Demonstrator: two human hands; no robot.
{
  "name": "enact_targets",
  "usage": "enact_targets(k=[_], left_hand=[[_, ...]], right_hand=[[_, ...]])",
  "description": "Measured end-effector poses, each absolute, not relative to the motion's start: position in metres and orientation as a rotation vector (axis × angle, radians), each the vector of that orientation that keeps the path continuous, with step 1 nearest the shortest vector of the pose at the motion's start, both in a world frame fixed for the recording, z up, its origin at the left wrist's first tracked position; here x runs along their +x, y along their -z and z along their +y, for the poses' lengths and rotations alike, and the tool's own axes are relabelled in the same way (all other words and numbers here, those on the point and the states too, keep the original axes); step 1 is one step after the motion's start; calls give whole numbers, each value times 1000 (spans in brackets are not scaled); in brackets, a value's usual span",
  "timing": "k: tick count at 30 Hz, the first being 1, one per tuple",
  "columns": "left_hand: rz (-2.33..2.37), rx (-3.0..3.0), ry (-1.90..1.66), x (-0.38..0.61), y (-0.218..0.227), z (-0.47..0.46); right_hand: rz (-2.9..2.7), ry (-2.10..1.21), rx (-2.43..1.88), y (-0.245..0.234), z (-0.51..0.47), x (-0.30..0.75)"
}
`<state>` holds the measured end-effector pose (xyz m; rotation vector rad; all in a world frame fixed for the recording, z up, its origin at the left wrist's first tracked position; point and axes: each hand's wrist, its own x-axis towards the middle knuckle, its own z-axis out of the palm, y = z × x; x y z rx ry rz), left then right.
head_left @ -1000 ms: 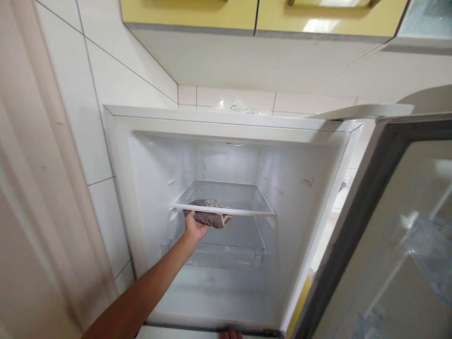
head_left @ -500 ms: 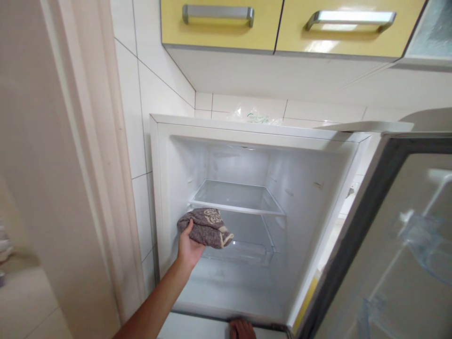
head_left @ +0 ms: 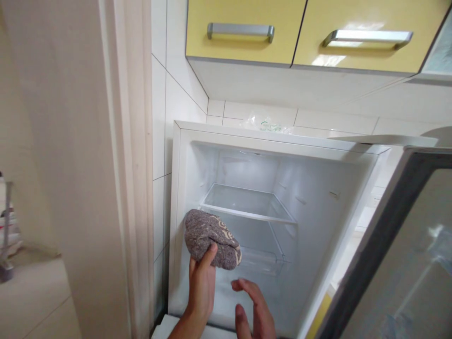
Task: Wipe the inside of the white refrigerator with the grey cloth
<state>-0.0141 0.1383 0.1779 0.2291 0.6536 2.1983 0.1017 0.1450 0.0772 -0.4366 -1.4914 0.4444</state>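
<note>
Nearest me, the person's right hand [head_left: 252,301] is grasping nothing: its fingers are half curled, the thumb apart, just below the cloth and not touching it. Beside it the left hand [head_left: 203,285] grips the folded cloth [head_left: 208,235] by its lower edge, thumb pressed on top and the other fingers underneath.

With only that one edge pinched, I'd worry about the bundle: the folds could slip open, or the far end could sag out of the grip, since nothing seems to support it there. If the right hand caught only the outer layer, it might pull the folding apart.

The cloth itself is a speckled grey-brown, thick and soft-looking, folded into a rounded pad, with a cream scroll pattern and pale edging along its right side. It is held up before the left edge of the fridge [head_left: 175,263] opening; whether it brushes that edge, I can't tell.

Deeper in, a glass shelf [head_left: 247,202] spans the inside. Its front edge sits close behind the cloth in my view, so a careless lift could knock knuckles on it.
</note>
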Motion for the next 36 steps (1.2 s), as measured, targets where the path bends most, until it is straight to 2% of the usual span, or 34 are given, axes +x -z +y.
enact_targets(k=[4,8,15,24,29,36], left_hand=[[825,331,-2102,12,-160,124],[779,482,-2043,38,-153,106],[1031,830,-2111,57,-144,93],[1089,1083,-2038,65,-152,79],[1046,1171,-1948,59,-156,80],[979,1309,-1890,50,-176,88]], right_hand=[[-1578,-429,-553,-117,130,91],[-1586,-421,-571,-123,125,95],[-1703,-816,-598,-120,139,128],[-1419,-1074,-418,-181,144,114],[-1319,-917,-482,-214,150,110],[-1295,-729,-571,-235,156,97]])
